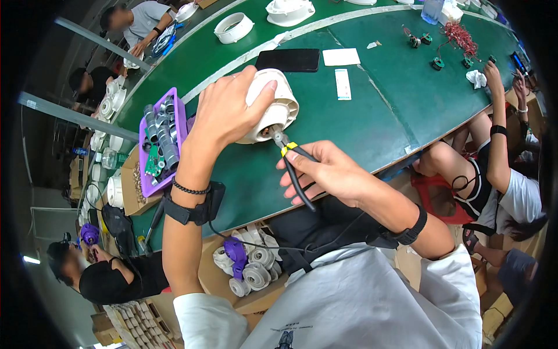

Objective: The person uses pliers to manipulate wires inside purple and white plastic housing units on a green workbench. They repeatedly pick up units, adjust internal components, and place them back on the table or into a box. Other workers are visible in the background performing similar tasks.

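Note:
A white plastic housing [282, 107] rests tilted over the green table [349, 122], with my left hand [229, 107] closed around its upper side. Its open end faces toward me, and something copper-coloured shows inside. My right hand [334, 171] grips a pair of pliers [289, 150] with black handles and yellow bands. The metal jaws reach into the mouth of the housing. What they touch in there is too small to make out.
Left of my left forearm is a purple basket [181, 110] of dark cylinders and green circuit boards. Beyond the housing lie a black flat panel [288, 60] and white cards [342, 57]. Below the table edge, a cardboard box [212, 270] holds white parts. Co-workers sit on both sides.

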`<state>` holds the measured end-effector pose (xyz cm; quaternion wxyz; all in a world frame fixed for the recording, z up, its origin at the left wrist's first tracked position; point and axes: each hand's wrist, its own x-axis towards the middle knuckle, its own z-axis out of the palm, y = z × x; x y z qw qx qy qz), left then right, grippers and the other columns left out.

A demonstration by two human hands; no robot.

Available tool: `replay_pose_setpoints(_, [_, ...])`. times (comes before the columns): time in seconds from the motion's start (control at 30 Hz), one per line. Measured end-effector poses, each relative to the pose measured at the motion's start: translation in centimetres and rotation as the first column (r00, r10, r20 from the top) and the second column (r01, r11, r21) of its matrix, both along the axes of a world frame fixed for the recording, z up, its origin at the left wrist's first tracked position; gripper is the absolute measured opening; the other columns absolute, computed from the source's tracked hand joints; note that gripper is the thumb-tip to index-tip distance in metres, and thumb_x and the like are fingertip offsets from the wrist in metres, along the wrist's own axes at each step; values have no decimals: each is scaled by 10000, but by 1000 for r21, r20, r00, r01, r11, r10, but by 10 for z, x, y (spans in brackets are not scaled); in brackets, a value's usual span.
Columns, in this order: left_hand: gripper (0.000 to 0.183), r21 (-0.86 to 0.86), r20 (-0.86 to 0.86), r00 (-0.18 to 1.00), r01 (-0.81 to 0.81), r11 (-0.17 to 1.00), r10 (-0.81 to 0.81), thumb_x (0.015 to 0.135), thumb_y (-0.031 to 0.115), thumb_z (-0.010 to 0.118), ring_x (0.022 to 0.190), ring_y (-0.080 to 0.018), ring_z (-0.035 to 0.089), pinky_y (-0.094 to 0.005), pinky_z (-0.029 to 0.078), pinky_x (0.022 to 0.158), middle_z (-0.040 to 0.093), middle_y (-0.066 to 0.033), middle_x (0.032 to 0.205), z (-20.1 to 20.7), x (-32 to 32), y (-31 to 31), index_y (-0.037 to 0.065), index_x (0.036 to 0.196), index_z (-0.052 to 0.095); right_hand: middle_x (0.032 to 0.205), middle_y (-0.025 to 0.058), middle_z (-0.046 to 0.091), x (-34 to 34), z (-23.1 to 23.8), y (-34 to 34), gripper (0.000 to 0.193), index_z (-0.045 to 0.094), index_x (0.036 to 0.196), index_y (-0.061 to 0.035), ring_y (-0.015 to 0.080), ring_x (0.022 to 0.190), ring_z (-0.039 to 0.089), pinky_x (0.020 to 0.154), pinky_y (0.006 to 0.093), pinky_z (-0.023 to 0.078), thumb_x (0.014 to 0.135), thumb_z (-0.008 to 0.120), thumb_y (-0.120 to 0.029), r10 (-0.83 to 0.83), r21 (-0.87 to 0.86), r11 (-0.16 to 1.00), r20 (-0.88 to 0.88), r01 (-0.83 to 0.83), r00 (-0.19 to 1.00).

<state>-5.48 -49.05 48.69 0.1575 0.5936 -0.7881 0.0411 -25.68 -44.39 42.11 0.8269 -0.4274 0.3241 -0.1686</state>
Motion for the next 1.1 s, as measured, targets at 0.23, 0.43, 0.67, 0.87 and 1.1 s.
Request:
replay_pose_setpoints(0.23, [435,-36,48,999,-10,999,11,917,446,533,708,-426,642,-507,499,638,647,-238,716,-1,-4,2,23,832,592,795,50,595,3,6,-2,437,592,1022,2,150,691,637,611,304,576,1021,473,-419,16,51,999,-83,-12,996])
replay_pose_setpoints(0.43, [454,29,52,999,8,1000,-9,942,448,510,754,-466,611,-523,473,674,637,-258,769,2,-6,-1,3,890,590,823,73,569,-2,1,-9,464,572,955,0,167,728,609,603,334,594,1009,466,-448,59,44,997,-57,-57,997])
replay_pose_setpoints(0.67, [478,15,105,994,26,1000,-27,929,465,510,723,-432,635,-507,496,660,648,-242,736,4,-10,-7,5,840,608,873,79,600,0,2,-3,488,575,998,7,182,730,628,667,343,557,1040,405,-449,14,-40,999,-112,-18,994])
replay_pose_setpoints(0.87, [498,21,123,992,17,1000,-20,922,482,503,715,-418,657,-496,521,665,663,-240,745,3,-15,-7,8,840,633,788,50,560,-6,7,-7,473,570,960,-2,160,660,597,571,300,522,1038,417,-443,21,25,1000,-104,-18,994])
replay_pose_setpoints(1.1, [482,-74,122,991,-42,996,51,928,470,502,741,-452,647,-521,514,670,659,-258,758,-7,-19,-11,6,868,618,682,142,606,0,-10,-7,417,566,853,36,272,565,619,538,413,525,1031,441,-321,-154,-497,867,-223,24,963])
